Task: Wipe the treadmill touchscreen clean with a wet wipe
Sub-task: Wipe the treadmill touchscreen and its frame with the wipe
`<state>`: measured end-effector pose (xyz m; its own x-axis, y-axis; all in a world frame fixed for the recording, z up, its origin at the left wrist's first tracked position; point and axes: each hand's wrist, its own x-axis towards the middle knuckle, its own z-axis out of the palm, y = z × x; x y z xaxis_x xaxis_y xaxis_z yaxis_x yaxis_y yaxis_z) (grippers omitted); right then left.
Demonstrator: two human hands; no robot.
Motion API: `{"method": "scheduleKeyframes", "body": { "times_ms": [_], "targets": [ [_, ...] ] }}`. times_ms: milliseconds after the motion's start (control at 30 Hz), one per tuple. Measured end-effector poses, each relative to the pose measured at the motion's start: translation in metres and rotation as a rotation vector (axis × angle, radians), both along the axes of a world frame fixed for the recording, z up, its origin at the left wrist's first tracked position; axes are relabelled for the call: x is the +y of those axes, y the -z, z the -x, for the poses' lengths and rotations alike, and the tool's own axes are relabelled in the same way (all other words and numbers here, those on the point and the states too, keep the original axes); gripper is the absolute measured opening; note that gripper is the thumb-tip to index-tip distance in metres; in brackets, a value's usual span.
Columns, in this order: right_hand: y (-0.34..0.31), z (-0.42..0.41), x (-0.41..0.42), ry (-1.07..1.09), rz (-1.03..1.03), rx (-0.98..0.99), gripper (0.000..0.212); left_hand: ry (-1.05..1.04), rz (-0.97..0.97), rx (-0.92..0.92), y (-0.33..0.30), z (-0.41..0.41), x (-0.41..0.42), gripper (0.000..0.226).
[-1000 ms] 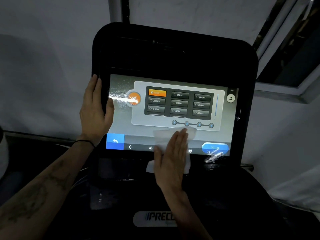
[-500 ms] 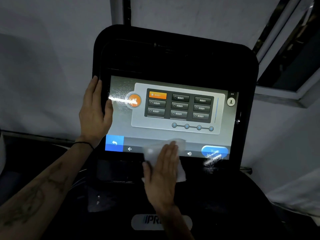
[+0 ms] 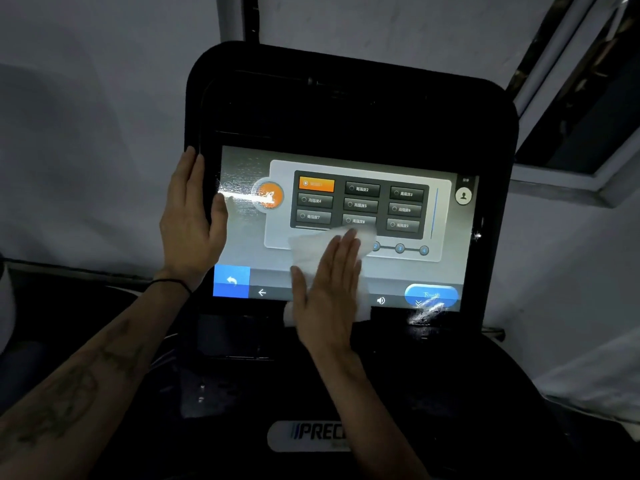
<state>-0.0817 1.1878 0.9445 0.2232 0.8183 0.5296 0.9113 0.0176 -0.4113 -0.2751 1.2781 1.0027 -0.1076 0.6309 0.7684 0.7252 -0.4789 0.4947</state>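
Black rounded-corner plastic treadmill console: matte housing, carries the display.
Glossy lit glass touchscreen: wet streaks glint at its left edge and lower right corner; wiping judged midway, with the upper rows and right side apparently still to do.
Left hand: fingers straight, flat against console's left edge, bracing.
Right hand: fingers straight, palm pressing the wipe.
White crumpled damp wet wipe: soft, at the screen's lower middle, overlapping its bottom edge.

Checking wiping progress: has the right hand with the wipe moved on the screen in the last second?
Yes. The right hand and wipe went left, then up the touchscreen, now reaching the button grid's bottom row.
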Motion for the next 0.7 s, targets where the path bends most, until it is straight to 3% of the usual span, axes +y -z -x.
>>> {"method": "scheduleKeyframes", "body": {
  "times_ms": [133, 233, 333, 500, 700],
  "targets": [
    [0.013, -0.013, -0.016, 0.094, 0.012, 0.045, 0.079, -0.001, -0.003, -0.019, 0.001, 0.0, 0.0, 0.056],
    [0.031, 0.017, -0.032, -0.013, 0.051, -0.052, 0.076, -0.005, -0.017, -0.012, 0.001, 0.003, 0.004, 0.056],
    [0.009, 0.012, -0.007, -0.054, 0.038, -0.104, 0.075, 0.003, -0.016, -0.009, 0.002, 0.001, 0.003, 0.055],
    [0.015, -0.015, -0.018, 0.066, 0.024, -0.056, 0.077, -0.003, -0.009, -0.016, 0.001, 0.0, 0.001, 0.055],
    [-0.006, 0.007, 0.003, -0.066, 0.029, -0.116, 0.08, -0.003, -0.001, -0.009, 0.001, 0.002, 0.002, 0.055]
  ]
}}
